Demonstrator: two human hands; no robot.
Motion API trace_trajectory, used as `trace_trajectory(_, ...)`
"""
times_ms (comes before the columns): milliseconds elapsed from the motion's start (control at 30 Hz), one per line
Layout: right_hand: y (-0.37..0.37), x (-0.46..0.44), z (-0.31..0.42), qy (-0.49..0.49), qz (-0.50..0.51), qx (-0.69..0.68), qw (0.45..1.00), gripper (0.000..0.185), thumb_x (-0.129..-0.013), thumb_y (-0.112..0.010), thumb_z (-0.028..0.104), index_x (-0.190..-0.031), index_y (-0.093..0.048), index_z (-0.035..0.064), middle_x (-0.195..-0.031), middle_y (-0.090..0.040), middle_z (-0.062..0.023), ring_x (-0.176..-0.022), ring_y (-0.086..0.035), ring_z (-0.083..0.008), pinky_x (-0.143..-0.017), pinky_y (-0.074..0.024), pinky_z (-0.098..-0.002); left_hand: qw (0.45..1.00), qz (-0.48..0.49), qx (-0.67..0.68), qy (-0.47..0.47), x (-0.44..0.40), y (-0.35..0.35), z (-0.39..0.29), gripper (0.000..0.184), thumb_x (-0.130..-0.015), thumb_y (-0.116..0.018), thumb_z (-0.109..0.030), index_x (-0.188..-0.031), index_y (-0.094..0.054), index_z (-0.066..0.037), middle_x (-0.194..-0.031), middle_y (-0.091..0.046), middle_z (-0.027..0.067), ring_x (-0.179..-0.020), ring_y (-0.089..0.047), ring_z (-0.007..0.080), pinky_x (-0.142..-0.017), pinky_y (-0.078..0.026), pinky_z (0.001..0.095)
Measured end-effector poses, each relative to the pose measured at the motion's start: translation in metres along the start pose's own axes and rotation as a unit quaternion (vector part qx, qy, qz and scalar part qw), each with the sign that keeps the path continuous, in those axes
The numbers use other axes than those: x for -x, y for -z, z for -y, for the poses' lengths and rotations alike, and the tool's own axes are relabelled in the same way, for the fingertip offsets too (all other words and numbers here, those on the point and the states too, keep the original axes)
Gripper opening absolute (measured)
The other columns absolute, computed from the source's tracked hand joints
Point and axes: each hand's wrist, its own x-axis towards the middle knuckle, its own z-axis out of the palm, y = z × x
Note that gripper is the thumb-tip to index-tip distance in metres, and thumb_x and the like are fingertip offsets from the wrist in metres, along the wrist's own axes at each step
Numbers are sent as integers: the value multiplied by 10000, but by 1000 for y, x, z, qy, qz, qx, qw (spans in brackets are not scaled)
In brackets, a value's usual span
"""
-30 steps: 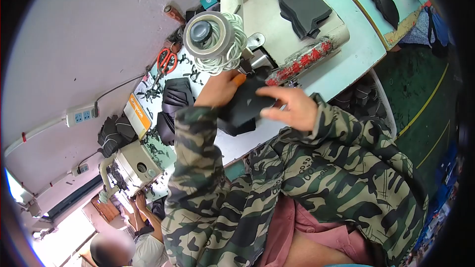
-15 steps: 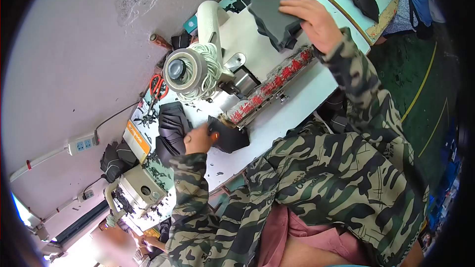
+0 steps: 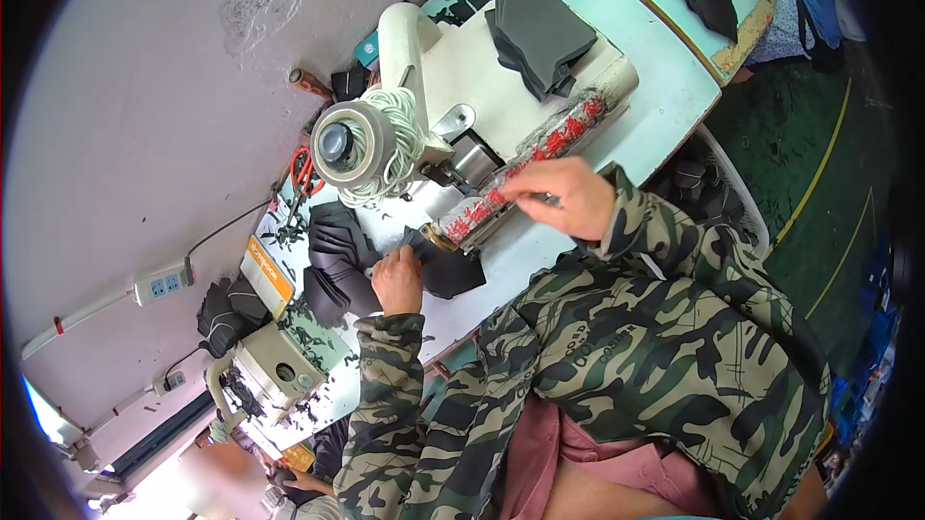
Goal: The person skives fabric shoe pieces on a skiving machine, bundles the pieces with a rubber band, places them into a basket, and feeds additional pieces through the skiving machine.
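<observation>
My left hand [image 3: 398, 281] is closed at the near-left end of the sewing-type machine [image 3: 477, 159], its fingertips on the edge of a flat black piece [image 3: 453, 267] that lies partly under the machine's end. Beside that hand, on its left, spreads a fanned pile of black pieces [image 3: 337, 255]. My right hand [image 3: 568, 197] is over the machine's front edge, beside the strip with red markings [image 3: 549, 146]. Its fingers are bent and drawn together; whatever is between them is hidden. A stack of dark grey flat pieces [image 3: 541, 33] rests on top of the machine.
Orange-handled scissors [image 3: 304, 171] and black scraps lie left of the machine. A cord-wrapped wheel [image 3: 356, 142] rises from it. A second machine [image 3: 275, 375] stands lower left. At right is a white-rimmed container [image 3: 737, 178] of black bundles. Other people sit at upper right and lower left.
My right hand has left the stack on the machine and come down and left to the front edge. My left hand has shifted slightly right; an orange glow beside it is gone.
</observation>
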Motion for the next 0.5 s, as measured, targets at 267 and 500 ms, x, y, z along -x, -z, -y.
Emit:
trace_trajectory(267,-25,11,-6,-65,62,-94,991,218,-803,-622,78,-1006,-654,4,-886,-681,-135,-792,-675,-260,-718,-534,-322,997,32,63,-38,-13,1,21,269,-690,-747,-166,-910,-622,-74,-848,-633,82,-857,-608,284,-863,-435,408)
trace_trajectory(500,-38,20,-20,-144,121,-143,972,259,-827,-615,60,-1073,-636,-16,-939,-687,-123,-856,-675,-179,-766,-540,-288,993,43,104,-23,-16,9,21,328,-692,-759,-167,-974,-616,-80,-838,-641,97,-847,-610,296,-894,-423,411)
